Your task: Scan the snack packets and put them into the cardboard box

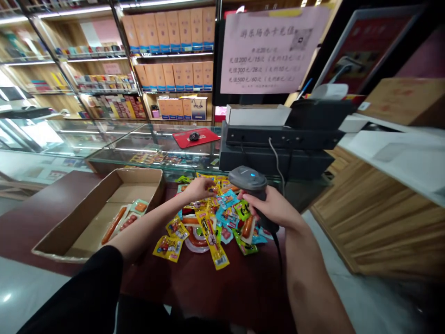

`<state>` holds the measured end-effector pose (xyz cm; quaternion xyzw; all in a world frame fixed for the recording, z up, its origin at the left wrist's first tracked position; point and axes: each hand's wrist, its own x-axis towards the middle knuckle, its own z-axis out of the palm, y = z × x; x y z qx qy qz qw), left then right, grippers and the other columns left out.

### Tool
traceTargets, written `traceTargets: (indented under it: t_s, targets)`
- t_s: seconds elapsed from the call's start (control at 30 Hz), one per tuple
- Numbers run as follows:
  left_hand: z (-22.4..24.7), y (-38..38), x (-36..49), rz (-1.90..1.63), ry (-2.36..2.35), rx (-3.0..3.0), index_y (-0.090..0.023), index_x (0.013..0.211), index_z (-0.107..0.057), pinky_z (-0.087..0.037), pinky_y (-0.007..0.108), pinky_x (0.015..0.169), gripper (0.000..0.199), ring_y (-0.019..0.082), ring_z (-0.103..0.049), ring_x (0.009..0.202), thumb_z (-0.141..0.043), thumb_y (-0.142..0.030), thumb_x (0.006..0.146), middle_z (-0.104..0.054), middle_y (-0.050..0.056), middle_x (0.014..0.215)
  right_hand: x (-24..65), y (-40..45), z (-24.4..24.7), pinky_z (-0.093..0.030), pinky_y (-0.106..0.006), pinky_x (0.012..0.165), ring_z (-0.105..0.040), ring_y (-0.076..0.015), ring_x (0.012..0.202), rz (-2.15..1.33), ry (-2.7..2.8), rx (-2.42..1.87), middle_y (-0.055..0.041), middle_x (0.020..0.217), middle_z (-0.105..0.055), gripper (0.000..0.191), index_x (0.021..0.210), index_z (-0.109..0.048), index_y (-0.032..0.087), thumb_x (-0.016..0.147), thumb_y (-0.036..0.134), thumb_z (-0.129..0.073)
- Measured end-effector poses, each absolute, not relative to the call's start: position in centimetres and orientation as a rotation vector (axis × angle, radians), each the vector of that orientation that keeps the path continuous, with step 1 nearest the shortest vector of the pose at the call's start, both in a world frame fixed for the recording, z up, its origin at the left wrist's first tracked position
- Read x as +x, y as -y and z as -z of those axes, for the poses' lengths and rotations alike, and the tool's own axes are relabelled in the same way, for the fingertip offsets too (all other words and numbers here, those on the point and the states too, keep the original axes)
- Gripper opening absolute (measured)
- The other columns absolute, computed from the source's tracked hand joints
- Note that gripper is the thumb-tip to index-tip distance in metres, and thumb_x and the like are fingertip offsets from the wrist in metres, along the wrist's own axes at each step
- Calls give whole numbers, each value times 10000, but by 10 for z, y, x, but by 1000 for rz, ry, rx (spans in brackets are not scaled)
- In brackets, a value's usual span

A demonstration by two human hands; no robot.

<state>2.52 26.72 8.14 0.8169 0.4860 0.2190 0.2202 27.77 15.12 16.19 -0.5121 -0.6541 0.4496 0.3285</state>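
Observation:
My right hand (274,206) is wrapped round the handle of a dark grey barcode scanner (247,178) with a blue light on top. The scanner's head is over the right side of a heap of snack packets (227,199). At the heap's far side, my left hand (199,189) has its fingers bent among yellow packets; what they pinch, if anything, is hidden. A long yellow packet (212,241) lies across the near side of the heap, beside small yellow packets (168,248). Sausage packs (247,228) and blue and green packets lie among them.
Left of the heap, a cardboard box (78,250) holds a few sausage packs (116,225). Behind stands a glass display counter (146,139) with a mouse (194,136) on a red pad. A black cash drawer (274,160) and a pink sign (267,53) are at the back right.

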Motion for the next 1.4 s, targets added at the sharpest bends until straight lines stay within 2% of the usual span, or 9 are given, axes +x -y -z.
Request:
traceTargets:
  t_s: [0.13,0.27,0.33,0.47,0.53,0.73,0.87,1.1,1.4]
  targets:
    - [-81,-272,38,-539,-1353,2415,-160,1209,-727,-521,379,888,572,320,-678,987,-831,-297,663,-713,154,1093,281,-151,-162,-450,-280,475,-522,-140,436,-1191,1694,-1329,31,535,-566,317,932,-625,183,820,475,-679]
    - [-76,-275,41,-478,-1344,2338,-173,1312,-659,-510,334,862,667,283,-680,978,-803,-242,664,-728,116,1072,282,-150,-163,-460,-283,500,-539,-143,457,-1134,1720,-1340,27,538,-577,307,939,-626,169,841,459,-650]
    - [-75,-276,40,-481,-1357,2301,-179,1227,-697,-503,311,789,597,249,-672,868,-812,-255,646,-728,76,953,281,-149,-163,-466,-285,507,-547,-145,467,-1113,1736,-1342,25,541,-581,300,935,-627,167,844,453,-647]
    - [-76,-273,25,-478,-1405,2216,-180,701,-694,-445,285,638,185,171,-553,618,-808,-300,618,-580,-11,605,275,-150,-162,-461,-283,495,-536,-140,452,-1110,1763,-1334,26,529,-580,266,918,-620,177,845,431,-655]
    - [-77,-271,9,-514,-1392,2110,-181,588,-624,-422,270,611,227,146,-520,586,-800,-321,614,-537,-31,550,269,-150,-160,-468,-287,501,-542,-141,452,-1123,1781,-1340,21,530,-590,240,890,-610,190,850,421,-662]
    - [-80,-254,-55,-793,-1338,1560,-149,709,-670,-489,281,698,410,151,-630,661,-918,-372,471,-700,2,696,244,-150,-148,-449,-262,451,-548,-132,420,-1214,1829,-1378,29,519,-600,233,820,-541,218,860,400,-681]
    - [-86,-235,-90,-967,-1280,1292,-145,797,-657,-524,298,755,564,145,-673,688,-980,-383,400,-745,24,771,219,-147,-136,-472,-259,428,-582,-145,404,-1386,1847,-1389,53,506,-586,209,906,-527,222,882,372,-670]
    - [-93,-212,-108,-1042,-1229,1163,-141,828,-646,-537,298,771,584,142,-690,713,-987,-405,434,-760,30,809,189,-142,-120,-424,-231,352,-544,-132,339,-1385,1936,-1345,67,465,-573,236,1050,-598,206,879,342,-687]
    - [-88,-215,-115,-1006,-1236,1163,-135,824,-660,-512,255,697,558,132,-680,691,-988,-396,455,-754,36,806,186,-143,-118,-429,-225,380,-525,-108,341,-1335,1954,-1335,62,460,-573,149,1009,-633,180,902,284,-642]
